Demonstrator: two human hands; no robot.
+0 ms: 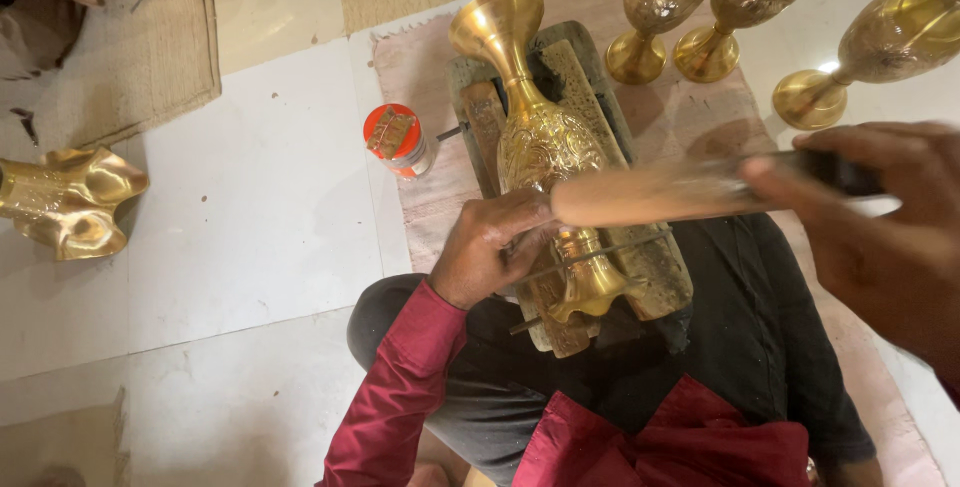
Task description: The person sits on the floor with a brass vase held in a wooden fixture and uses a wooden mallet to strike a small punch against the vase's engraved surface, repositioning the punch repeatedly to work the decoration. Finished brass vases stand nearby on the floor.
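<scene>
A tall engraved brass vase (pixel 535 137) lies on its side across a worn wooden block (pixel 590 87), its flared mouth pointing away from me. My left hand (pixel 490 247) rests on the vase's lower body, fingers pinched around a thin metal chisel (pixel 600 250) set against the brass. My right hand (pixel 880 217) is raised at the right and grips the dark handle of a wooden mallet (pixel 660 192), whose pale head hangs above the vase near my left hand.
Three upright brass vases (pixel 655 7) (pixel 745 2) (pixel 880 42) stand at the back right on a pink mat (pixel 420 77). An orange-lidded jar (pixel 395 139) sits left of the block. A crumpled brass piece (pixel 65 202) lies far left on white tiles. My legs are folded below.
</scene>
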